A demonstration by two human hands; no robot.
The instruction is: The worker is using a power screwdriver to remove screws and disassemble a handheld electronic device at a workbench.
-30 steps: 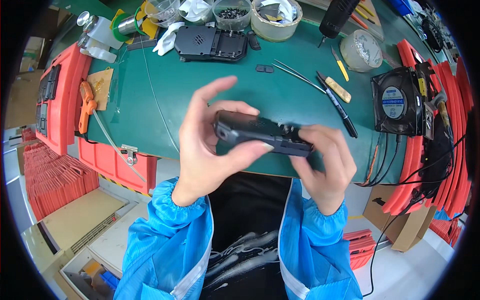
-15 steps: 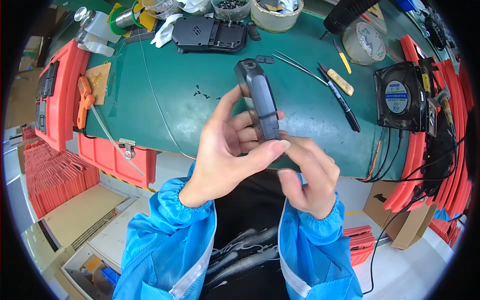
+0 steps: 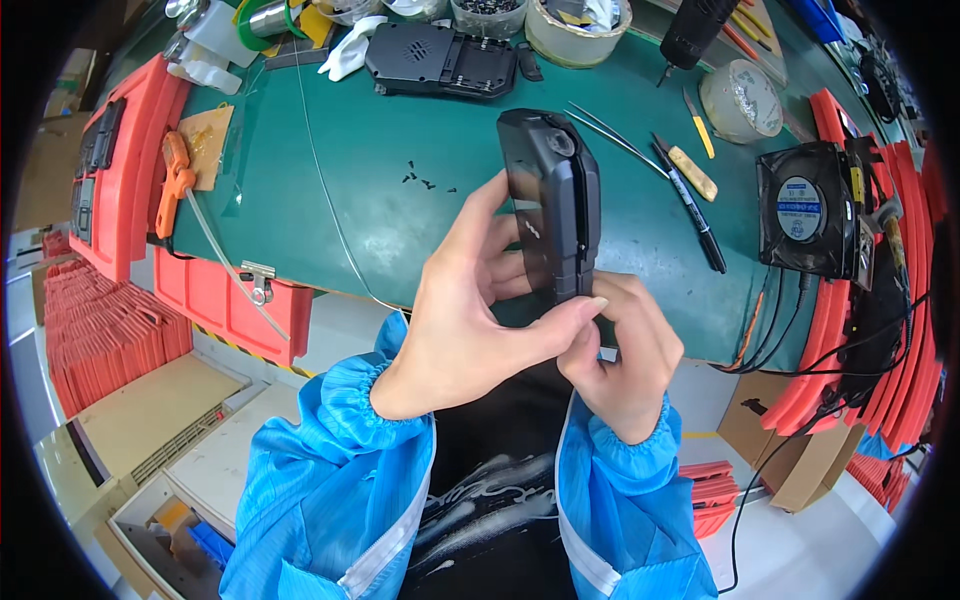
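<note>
My left hand [image 3: 460, 300] is closed round a black electronic device housing [image 3: 555, 200], held on edge above the front of the bench. Its thumb lies at the housing's lower end and the fingers sit behind the left face. A dark gap runs along the housing's right edge. My right hand [image 3: 630, 350] is curled at that lower end, thumb and fingers pinched against it; whether a small part is between them is hidden. Several small black screws [image 3: 425, 182] lie on the green mat [image 3: 290, 170] beyond. Farther back rests a second black housing [image 3: 440, 62] with a grille and an open compartment.
Tweezers [image 3: 615, 138], a black marker [image 3: 695, 220] and a wooden-handled tool [image 3: 692, 172] lie to the right. A fan [image 3: 805, 210] with cables stands at the right edge. An orange-handled tool [image 3: 175, 185] lies left. Tape rolls [image 3: 742, 100] and tubs of parts [image 3: 490, 15] line the back.
The housing has turned in my left hand, so its end and gapped edge show more. My right thumb has come up against its lower end. The whole view has shifted slightly.
</note>
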